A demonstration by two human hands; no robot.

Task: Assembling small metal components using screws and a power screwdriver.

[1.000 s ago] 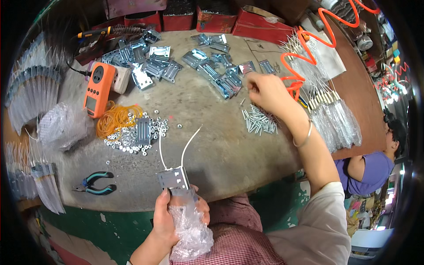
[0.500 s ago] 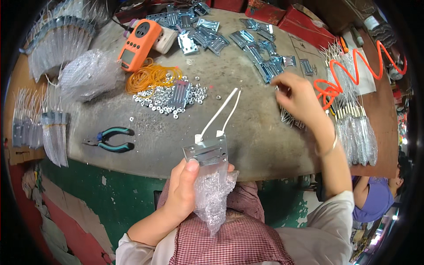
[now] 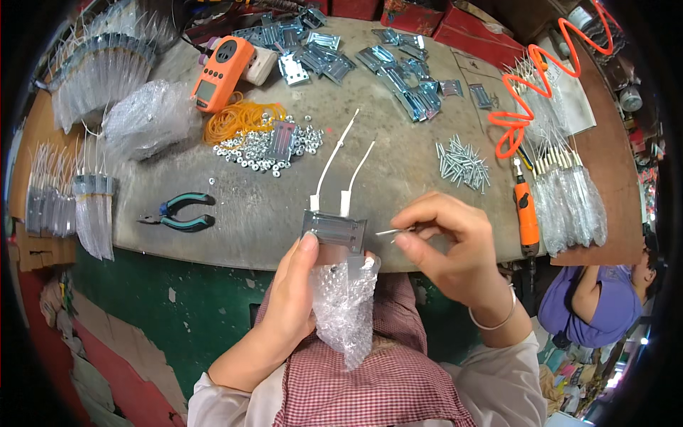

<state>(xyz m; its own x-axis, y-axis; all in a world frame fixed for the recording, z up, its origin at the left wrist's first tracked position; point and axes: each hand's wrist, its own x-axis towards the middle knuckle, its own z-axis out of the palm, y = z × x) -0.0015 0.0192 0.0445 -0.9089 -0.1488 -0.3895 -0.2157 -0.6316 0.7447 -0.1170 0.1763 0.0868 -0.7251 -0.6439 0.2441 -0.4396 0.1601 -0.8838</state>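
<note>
My left hand (image 3: 288, 292) is closed around a part sheathed in bubble wrap (image 3: 343, 302), just over the table's near edge. A flat slotted metal plate (image 3: 334, 231) sits at its upper end, held under my thumb. Two white wires (image 3: 345, 203) stick out beyond the plate toward the table. To the right of the plate, my right hand (image 3: 455, 245) pinches a thin silver screw (image 3: 388, 232) between thumb and fingers, its tip toward the plate but apart from it. Whether more screws are in those fingers I cannot make out.
Loose screws (image 3: 462, 164) lie right of centre, nuts (image 3: 249, 158) left. Pliers (image 3: 178, 212) rest at the left. Metal plates (image 3: 409, 85) are heaped behind. An orange power screwdriver (image 3: 526, 213) with a coiled hose (image 3: 523, 117) is beside wrapped parts (image 3: 569, 206). A person (image 3: 590, 302) sits at right.
My right hand has come back from the screw pile to beside the plate, now with a screw in its fingers. The wrapped part has tilted slightly in my left hand. The view has shifted.
</note>
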